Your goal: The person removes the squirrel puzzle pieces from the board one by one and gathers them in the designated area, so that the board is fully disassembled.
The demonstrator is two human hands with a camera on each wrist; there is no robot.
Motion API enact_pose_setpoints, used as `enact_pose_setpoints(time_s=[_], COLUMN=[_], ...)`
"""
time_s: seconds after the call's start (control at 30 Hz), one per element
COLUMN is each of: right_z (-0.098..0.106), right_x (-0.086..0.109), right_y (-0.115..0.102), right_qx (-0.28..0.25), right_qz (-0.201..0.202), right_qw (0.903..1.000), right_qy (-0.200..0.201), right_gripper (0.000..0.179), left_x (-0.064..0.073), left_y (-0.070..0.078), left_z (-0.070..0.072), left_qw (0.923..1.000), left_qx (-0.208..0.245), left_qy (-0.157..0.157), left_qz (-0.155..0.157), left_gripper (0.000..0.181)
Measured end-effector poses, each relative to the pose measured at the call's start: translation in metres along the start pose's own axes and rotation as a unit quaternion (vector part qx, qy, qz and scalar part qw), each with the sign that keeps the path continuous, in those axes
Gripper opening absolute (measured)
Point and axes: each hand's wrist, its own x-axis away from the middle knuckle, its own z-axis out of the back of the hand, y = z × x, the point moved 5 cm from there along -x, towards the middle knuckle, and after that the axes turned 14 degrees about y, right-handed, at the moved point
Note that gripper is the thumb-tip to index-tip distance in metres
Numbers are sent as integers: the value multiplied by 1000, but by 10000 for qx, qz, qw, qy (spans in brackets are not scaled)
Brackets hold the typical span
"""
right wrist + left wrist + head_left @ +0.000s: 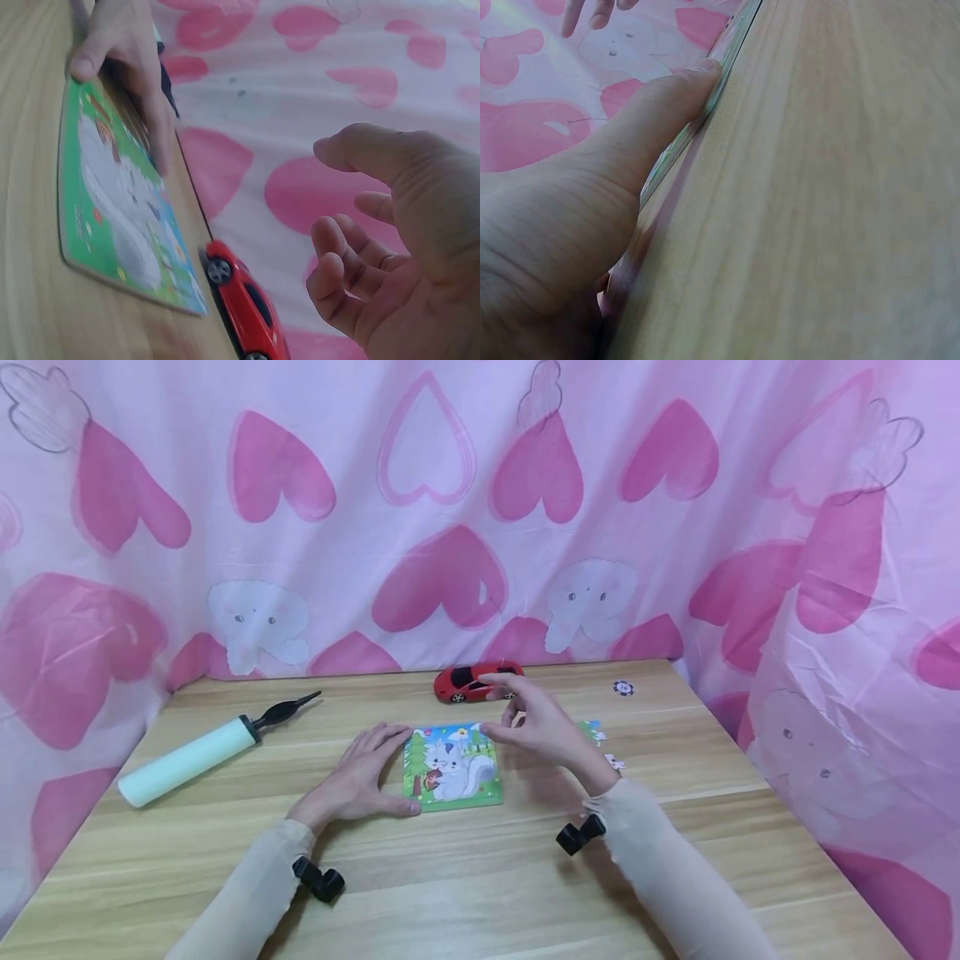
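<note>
On the L side of the wood table (420, 893), a mint hand pump (191, 760) is lying at an angle. Next over, L hand (356, 781) is steadying the squirrel picture board (465, 772) lying flat mid-table: fingers spread wide from thumb, thumb touching near-L corner, fingertips at far-L one. Behind board, red toy car (456, 682) is sitting upright. R hand (543, 727) is hovering by board's far-R corner, fingers loosely bent, thumb apart. Further R, small pcs (613, 762), prob. jigsaw (partly hidden by R wrist), are lying near a round blue-white disc (623, 688).
</note>
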Motion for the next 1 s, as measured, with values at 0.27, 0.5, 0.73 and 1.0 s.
enact_pose_setpoints(time_s=[0.27, 0.5, 0.73, 1.0], right_z=[-32, -55, -76, -92], right_x=[3, 11, 20, 27], right_y=[-7, -4, 4, 7], right_qx=[-374, -364, -176, 131], right_qz=[11, -186, -404, -88], right_qw=[9984, 9953, 9922, 9889], right_qy=[-429, -875, -1163, -1480], right_gripper=[74, 72, 73, 67], left_x=[-2, -1, -1, -2], left_y=[2, 1, 0, 0], left_z=[0, 0, 0, 0], left_qw=[10000, 10000, 10000, 9996], left_qx=[-4, -20, -4, 1], left_qy=[-36, -11, -2, 50], left_qz=[20, -6, -83, -267], left_gripper=[128, 127, 128, 128])
